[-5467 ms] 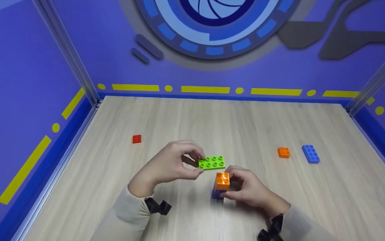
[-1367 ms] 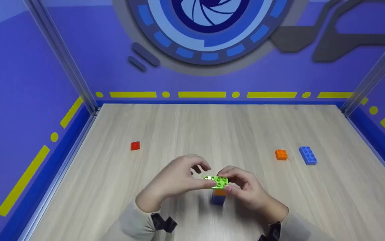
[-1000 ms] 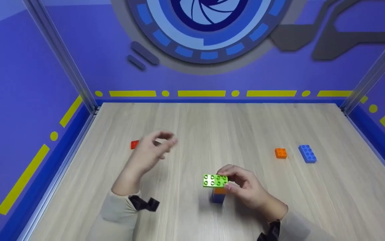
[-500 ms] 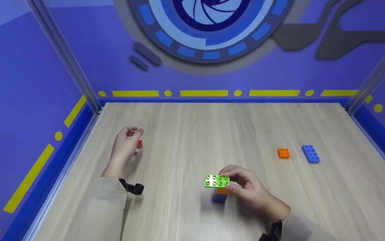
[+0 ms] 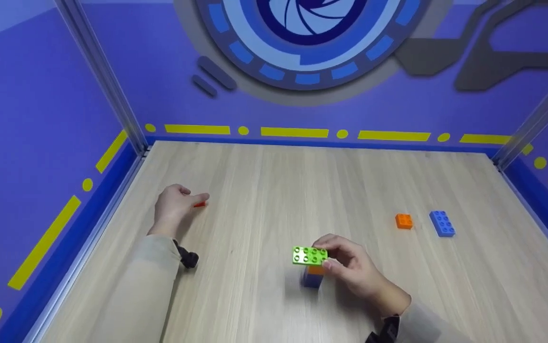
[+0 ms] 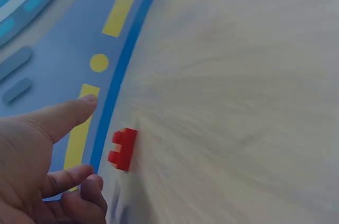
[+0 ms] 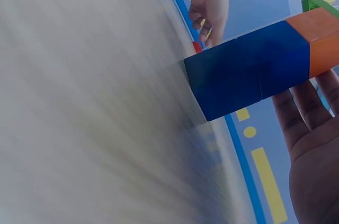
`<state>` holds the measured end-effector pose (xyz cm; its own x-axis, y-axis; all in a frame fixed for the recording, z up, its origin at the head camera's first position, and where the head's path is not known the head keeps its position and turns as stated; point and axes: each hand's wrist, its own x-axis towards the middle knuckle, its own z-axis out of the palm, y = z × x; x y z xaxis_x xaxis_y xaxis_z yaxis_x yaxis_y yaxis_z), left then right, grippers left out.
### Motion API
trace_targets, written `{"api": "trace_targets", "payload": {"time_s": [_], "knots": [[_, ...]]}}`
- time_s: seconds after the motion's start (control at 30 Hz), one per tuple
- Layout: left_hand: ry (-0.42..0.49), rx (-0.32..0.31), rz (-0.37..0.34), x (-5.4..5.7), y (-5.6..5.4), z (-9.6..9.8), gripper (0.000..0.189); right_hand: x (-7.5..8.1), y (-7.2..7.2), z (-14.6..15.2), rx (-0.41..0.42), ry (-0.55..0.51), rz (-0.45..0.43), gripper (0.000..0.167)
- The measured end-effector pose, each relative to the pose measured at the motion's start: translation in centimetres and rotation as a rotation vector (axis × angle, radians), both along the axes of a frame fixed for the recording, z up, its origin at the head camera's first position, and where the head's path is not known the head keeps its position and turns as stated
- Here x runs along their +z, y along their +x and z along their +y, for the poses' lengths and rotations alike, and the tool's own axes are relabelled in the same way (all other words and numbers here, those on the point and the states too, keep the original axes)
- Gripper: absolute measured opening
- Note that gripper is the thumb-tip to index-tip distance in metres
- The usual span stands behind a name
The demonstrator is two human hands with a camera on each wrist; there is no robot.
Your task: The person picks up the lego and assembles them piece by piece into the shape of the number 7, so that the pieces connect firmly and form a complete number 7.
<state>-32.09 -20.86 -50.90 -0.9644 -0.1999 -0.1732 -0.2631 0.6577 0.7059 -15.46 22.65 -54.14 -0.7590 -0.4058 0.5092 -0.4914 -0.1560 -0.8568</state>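
A stack of toy building bricks stands upright in front of me: dark blue bricks (image 7: 249, 70) at the bottom, an orange brick (image 7: 320, 30) above, and a bright green eight-stud brick (image 5: 310, 256) on top, jutting out leftwards. My right hand (image 5: 357, 267) holds the stack near its top, thumb on the near side and fingers behind. Over at the left, my left hand (image 5: 173, 209) is at a small red brick (image 5: 200, 205), partly hidden by it. In the left wrist view, thumb and fingers are apart, with the red brick (image 6: 125, 150) just beyond them, seemingly untouched.
On the right of the wooden table (image 5: 264, 186) lie a small orange brick (image 5: 403, 221) and a longer blue brick (image 5: 442, 223). Blue-purple panels with yellow markings (image 5: 294, 132) wall the table at the back and both sides.
My left hand has let go of the green brick, which sits on the stack, and moved left to the red brick. My right hand has stayed at the stack, moving up to its top.
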Motion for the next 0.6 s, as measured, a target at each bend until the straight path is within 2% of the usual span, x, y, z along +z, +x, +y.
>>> {"api": "trace_targets", "payload": {"time_s": [0.13, 0.27, 0.43, 0.6], "knots": [[-0.090, -0.013, -0.003, -0.4, 0.0, 0.4, 0.053, -0.1, -0.1, 0.0, 0.011, -0.009, 0.002, 0.035], [-0.122, -0.037, 0.019, -0.7, 0.0, 0.7, 0.039, -0.1, -0.2, -0.1, 0.019, -0.016, -0.002, 0.035], [-0.110, -0.067, 0.041, -0.6, -0.1, 1.1, 0.038, 0.0, 0.0, 0.0, 0.004, -0.006, -0.002, 0.037], [-0.062, -0.076, 0.075, 0.4, -0.2, 1.8, 0.041, 0.1, 0.0, 0.0, 0.015, -0.005, 0.006, 0.037]]}}
